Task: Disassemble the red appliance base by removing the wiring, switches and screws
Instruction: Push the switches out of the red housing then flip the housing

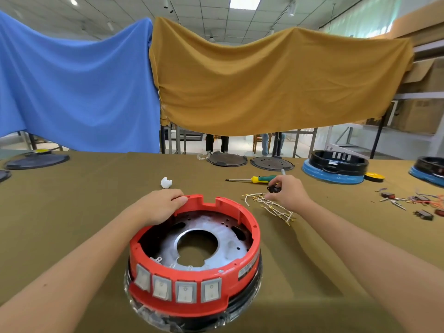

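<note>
The red appliance base (242, 227) stands upside down near the table's front edge, with several grey rocker switches (185, 291) in its near wall and a metal plate with a round hole inside. My left hand (161, 207) grips its far left rim. My right hand (289, 192) hovers to the right of the base and pinches a small black part (273, 189). Just below that hand lies a bundle of white wires with brass terminals (274, 207).
A yellow-and-green screwdriver (254, 179) lies behind my right hand. A white crumpled scrap (166, 182) sits behind the base. Loose switches and wires (418, 205) lie at the right. Black lids (227, 159) and blue-and-black bases (335, 165) line the far edge.
</note>
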Available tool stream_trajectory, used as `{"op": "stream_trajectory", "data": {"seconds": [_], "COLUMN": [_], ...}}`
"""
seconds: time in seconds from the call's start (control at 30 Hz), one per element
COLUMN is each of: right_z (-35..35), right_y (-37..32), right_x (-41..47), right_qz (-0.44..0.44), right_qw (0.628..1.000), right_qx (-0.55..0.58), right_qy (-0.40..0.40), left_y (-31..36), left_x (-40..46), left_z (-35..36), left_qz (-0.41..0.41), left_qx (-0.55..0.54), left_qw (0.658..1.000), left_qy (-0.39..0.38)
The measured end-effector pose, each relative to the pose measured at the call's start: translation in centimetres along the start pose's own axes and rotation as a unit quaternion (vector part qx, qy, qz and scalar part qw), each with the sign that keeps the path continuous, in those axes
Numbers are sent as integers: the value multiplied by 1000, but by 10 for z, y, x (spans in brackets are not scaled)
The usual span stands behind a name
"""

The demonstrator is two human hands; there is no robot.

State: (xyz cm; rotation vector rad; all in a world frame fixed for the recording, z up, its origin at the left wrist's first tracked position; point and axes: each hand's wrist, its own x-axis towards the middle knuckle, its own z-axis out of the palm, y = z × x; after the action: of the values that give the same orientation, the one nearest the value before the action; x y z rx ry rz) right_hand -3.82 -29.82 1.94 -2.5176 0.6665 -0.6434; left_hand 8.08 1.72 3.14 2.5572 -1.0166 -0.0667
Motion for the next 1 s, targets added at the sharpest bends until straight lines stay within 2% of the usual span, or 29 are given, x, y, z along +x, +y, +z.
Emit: {"op": "stream_trajectory", "data": {"seconds": [0.1, 0.23, 0.4, 0.47, 0.57, 0.67, 0.73, 0.83, 0.9, 1.0], "right_z": [7, 15, 2, -10, -26, -31, -29, -15, -4, 11], "right_y": [8, 17, 10, 4, -9, -23, -29, -32, -33, -34], "right_x": [7, 12, 17, 16, 3, -17, -29, -44, -51, -60], "right_qz": [5, 37, 57, 86, 119, 116, 114, 127, 117, 71], "right_qw": [1000, 998, 991, 977, 946, 902, 886, 882, 884, 885], "right_qx": [3, 10, 110, 185, 302, 413, 446, 448, 449, 460], "right_qy": [3, -42, 56, 62, 21, -34, -53, -77, -59, 9], "left_y": [-1, -2, -2, -2, 0, 3, 5, 7, 7, 5], "left_x": [3, 6, 7, 6, 4, 0, -2, -5, -5, -3], "left_z": [1, 3, 3, 2, 1, -1, -2, -3, -4, -3], "left_qz": [-2, -5, -12, -15, -19, -22, -23, -19, -18, -24], "left_qx": [-7, -12, -14, -13, -18, -18, -19, -22, -21, -22], "left_qw": [1000, 1000, 1000, 1000, 1000, 1000, 1000, 999, 999, 999], "left_qy": [1, 4, 3, 3, 5, 7, 10, 17, 22, 33]}}
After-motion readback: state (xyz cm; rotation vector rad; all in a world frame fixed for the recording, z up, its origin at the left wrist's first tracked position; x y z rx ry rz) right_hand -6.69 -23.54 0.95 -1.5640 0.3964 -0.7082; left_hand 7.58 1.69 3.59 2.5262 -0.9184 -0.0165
